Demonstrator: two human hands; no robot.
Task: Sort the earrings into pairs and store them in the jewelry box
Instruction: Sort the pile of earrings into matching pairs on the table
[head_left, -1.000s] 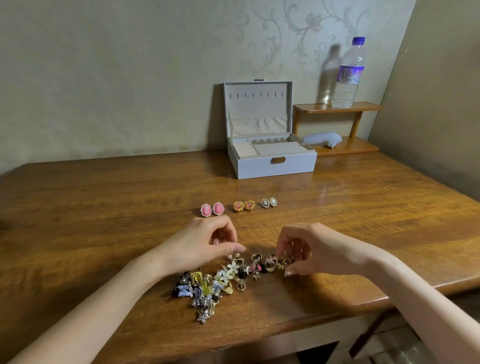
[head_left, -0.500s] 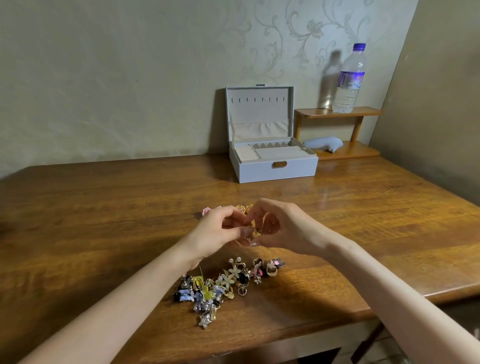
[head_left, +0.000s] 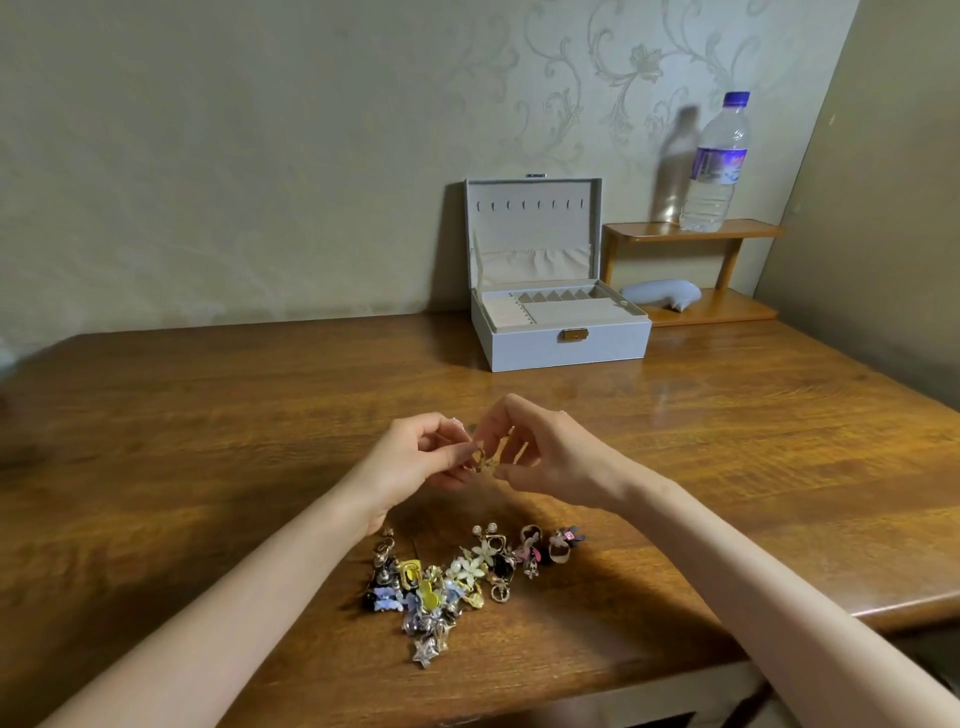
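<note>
Head view. The left hand (head_left: 415, 457) and right hand (head_left: 550, 462), which a second earlier were picking at the pile (head_left: 457, 582), had risen and met above the table (head_left: 208, 441). The curled fingertips of both hands pinched a small gold earring (head_left: 480, 460) between them. Whether this was one piece or two pressed together could not be told. The change suggested that a candidate match had been pulled out and was being compared or untangled, so the pairing step was still in hand and nothing had yet been stored. The three pairs laid out earlier beyond the pile were now hidden behind the hands. The box (head_left: 545, 353) stood open at the far side of the table, well apart from the hands, and its compartments appeared empty. Counted: two hands, one box, one pile (pieces too tangled to number), and one bottle (head_left: 717, 161) on the top of one shelf (head_left: 691, 231) at the far right.
</note>
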